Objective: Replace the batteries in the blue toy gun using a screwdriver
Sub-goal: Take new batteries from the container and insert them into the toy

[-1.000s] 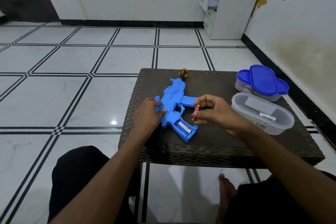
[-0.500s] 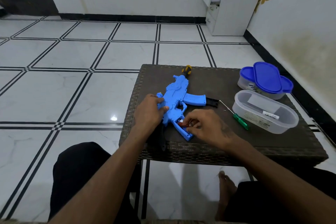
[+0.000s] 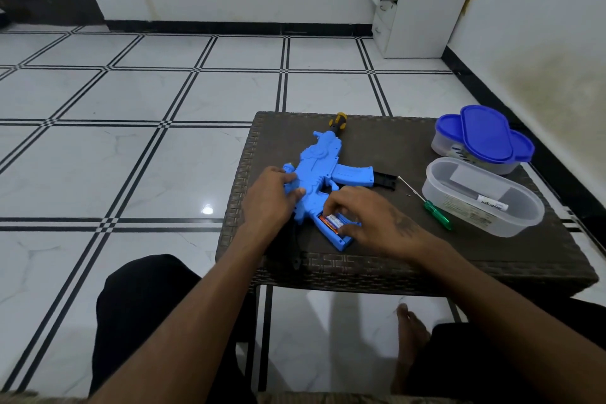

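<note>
Evenly and fairly brightly lit, soft indoor light from overhead. One small white glare spot on the glossy floor tile (image 3: 207,209), well left of the fingers (image 3: 331,207). Soft, short shadows under the hands on the dark counter (image 3: 410,141); a broader dim patch on the floor beneath it. Sharp around the fingers, battery print half legible. Strong wide-angle bending: tile lines bowed, walls leaning outward toward the edges. Slightly soft and smeared at the bottom corners. Dull yellowish stain on the right wall (image 3: 541,82).
</note>
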